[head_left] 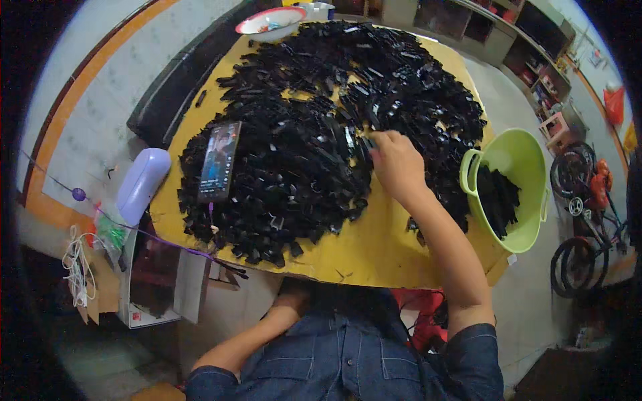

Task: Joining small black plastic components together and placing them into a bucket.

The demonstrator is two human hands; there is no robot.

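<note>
A large spread of small black, shiny strip-like pieces (287,180) covers much of the yellow table (361,264). My right hand (399,164) reaches over the table's middle, at a gap between two parts of the heap. Its fingers are bent together against the black pieces; what is between the fingertips is too small to make out. My left forearm (284,314) runs to the table's near edge, and the fingers of that hand are hidden beneath it. On the heap's left part lies a phone (219,160) with its screen lit and a purple cable plugged in.
A green basket (528,200) with black pieces inside stands at the table's right edge. A white bowl with a red rim (267,25) sits at the far left corner. Left of the table are a lilac case (144,184) and a white cable bundle (79,267); a bicycle (582,220) stands right.
</note>
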